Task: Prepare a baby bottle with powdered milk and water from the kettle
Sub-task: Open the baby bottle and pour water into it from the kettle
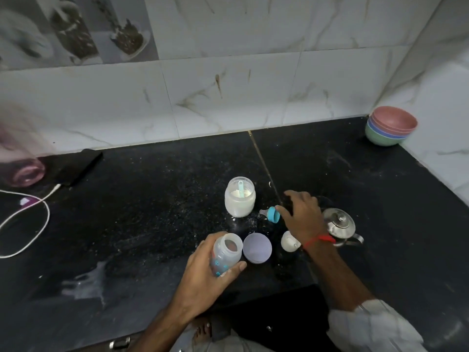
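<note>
My left hand [206, 276] grips a clear baby bottle [226, 252] with blue markings, tilted, its mouth uncovered. On the black counter behind it stands an uncapped jar of milk powder [239, 197] with a blue scoop inside. The blue collar with its teat [272, 214] lies on its side to the right of the jar. My right hand [302, 215] hovers over it with fingers spread, a fingertip touching the collar. The steel kettle [339, 223] stands just right of that hand. A lilac jar lid [257, 248] and a white bottle cap [289, 241] lie near the bottle.
Spilled white liquid [86, 283] marks the counter's front left. A phone [78, 167] with a white cable [28, 224] and a pink bottle [24, 172] sit at the far left. Stacked coloured bowls [389, 127] stand in the back right corner by the tiled wall.
</note>
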A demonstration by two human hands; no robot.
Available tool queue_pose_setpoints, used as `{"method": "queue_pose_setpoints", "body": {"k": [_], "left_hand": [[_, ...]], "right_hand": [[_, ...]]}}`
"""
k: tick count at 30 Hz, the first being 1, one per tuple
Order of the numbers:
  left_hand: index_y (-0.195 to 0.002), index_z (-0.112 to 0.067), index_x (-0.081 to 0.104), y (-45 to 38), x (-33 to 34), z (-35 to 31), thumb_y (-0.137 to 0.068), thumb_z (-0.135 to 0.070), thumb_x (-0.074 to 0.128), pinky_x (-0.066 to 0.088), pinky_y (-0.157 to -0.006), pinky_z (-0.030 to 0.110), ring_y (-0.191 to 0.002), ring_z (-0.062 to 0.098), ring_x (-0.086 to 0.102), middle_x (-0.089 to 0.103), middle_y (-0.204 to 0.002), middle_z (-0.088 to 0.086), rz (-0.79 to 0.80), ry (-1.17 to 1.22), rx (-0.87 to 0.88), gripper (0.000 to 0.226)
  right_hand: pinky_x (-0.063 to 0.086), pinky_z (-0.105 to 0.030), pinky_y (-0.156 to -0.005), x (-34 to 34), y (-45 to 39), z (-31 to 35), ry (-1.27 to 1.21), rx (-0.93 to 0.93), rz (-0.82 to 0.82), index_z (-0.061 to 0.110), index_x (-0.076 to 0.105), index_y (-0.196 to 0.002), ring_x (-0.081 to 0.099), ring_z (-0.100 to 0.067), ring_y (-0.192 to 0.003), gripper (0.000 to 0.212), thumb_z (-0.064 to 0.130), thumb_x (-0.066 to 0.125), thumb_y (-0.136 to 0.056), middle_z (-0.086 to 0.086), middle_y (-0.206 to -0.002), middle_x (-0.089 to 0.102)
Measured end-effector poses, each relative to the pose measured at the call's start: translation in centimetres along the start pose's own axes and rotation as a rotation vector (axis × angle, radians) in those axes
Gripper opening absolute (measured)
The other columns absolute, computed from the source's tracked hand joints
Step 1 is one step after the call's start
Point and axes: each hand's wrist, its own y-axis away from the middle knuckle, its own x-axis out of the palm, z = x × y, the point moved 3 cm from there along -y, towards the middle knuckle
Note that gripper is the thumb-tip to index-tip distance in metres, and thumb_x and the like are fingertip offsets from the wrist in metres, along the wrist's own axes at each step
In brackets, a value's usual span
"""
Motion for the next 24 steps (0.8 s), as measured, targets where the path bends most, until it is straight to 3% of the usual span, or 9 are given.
{"method": "queue_pose_setpoints", "body": {"k": [2, 6, 9, 15, 18, 21, 24], "left_hand": [[-0.120, -0.043, 0.059, -0.1, 0.2, 0.0, -0.077, -0.035, 0.090, 0.054, -0.087, 0.018, -0.110, 0.010, 0.066, 0.068, -0.114, -0.018, 0.000, 0.030, -0.014, 0.053], [-0.118, -0.035, 0.061, -0.6, 1.2, -0.6, -0.076, -0.024, 0.091, 0.052, -0.083, 0.012, -0.106, 0.005, 0.068, 0.069, -0.113, -0.021, 0.021, 0.067, -0.017, 0.052], [-0.117, -0.037, 0.061, -0.9, 2.1, -1.2, -0.077, -0.020, 0.091, 0.053, -0.082, 0.012, -0.103, 0.002, 0.069, 0.071, -0.111, -0.022, 0.064, 0.078, -0.007, 0.052], [-0.118, -0.036, 0.061, -1.2, 3.7, -1.9, -0.077, -0.019, 0.091, 0.052, -0.085, 0.013, -0.106, 0.006, 0.069, 0.071, -0.113, -0.020, 0.140, 0.065, 0.038, 0.054], [-0.119, -0.035, 0.062, -1.2, 3.7, -1.8, -0.077, -0.019, 0.091, 0.052, -0.086, 0.013, -0.107, 0.007, 0.069, 0.071, -0.113, -0.020, 0.149, 0.061, 0.039, 0.054], [-0.119, -0.034, 0.061, -1.1, 3.4, -1.7, -0.076, -0.018, 0.091, 0.052, -0.085, 0.012, -0.106, 0.005, 0.068, 0.071, -0.113, -0.021, 0.135, 0.063, 0.029, 0.054], [-0.117, -0.036, 0.061, -1.1, 3.0, -1.6, -0.076, -0.018, 0.092, 0.051, -0.084, 0.009, -0.104, 0.002, 0.069, 0.071, -0.111, -0.022, 0.116, 0.060, 0.016, 0.054]], "right_hand": [[0.047, -0.046, -0.102, -1.4, 3.1, -1.0, -0.154, 0.057, -0.073, 0.018, 0.052, -0.142, 0.050, -0.030, -0.126, 0.060, 0.048, 0.067, -0.093, -0.009, -0.135, 0.055], [0.048, -0.052, -0.103, -0.4, 7.8, -3.2, -0.133, 0.214, 0.095, 0.026, 0.038, -0.153, 0.041, -0.022, -0.144, 0.076, 0.059, 0.065, -0.090, 0.001, -0.159, 0.037], [0.043, -0.049, -0.106, 1.7, 8.9, -3.7, -0.148, 0.234, 0.122, 0.025, 0.032, -0.156, 0.032, -0.021, -0.150, 0.080, 0.057, 0.065, -0.091, 0.001, -0.165, 0.028], [0.040, -0.034, -0.103, 4.5, 8.9, -4.6, -0.284, 0.212, 0.025, 0.021, 0.048, -0.145, 0.046, -0.023, -0.133, 0.059, 0.039, 0.070, -0.093, 0.002, -0.147, 0.054], [0.041, -0.034, -0.103, 4.3, 9.0, -4.4, -0.294, 0.164, -0.060, 0.021, 0.052, -0.144, 0.049, -0.022, -0.132, 0.059, 0.028, 0.075, -0.090, 0.004, -0.145, 0.057], [0.043, -0.037, -0.106, 3.8, 9.2, -4.2, -0.155, -0.007, -0.218, 0.018, 0.057, -0.140, 0.052, -0.021, -0.132, 0.058, 0.021, 0.079, -0.087, 0.002, -0.144, 0.060], [0.047, -0.039, -0.102, 4.4, 9.3, -4.7, -0.083, -0.062, -0.149, 0.021, 0.061, -0.137, 0.060, -0.025, -0.124, 0.060, 0.018, 0.083, -0.081, 0.003, -0.143, 0.061]]}}
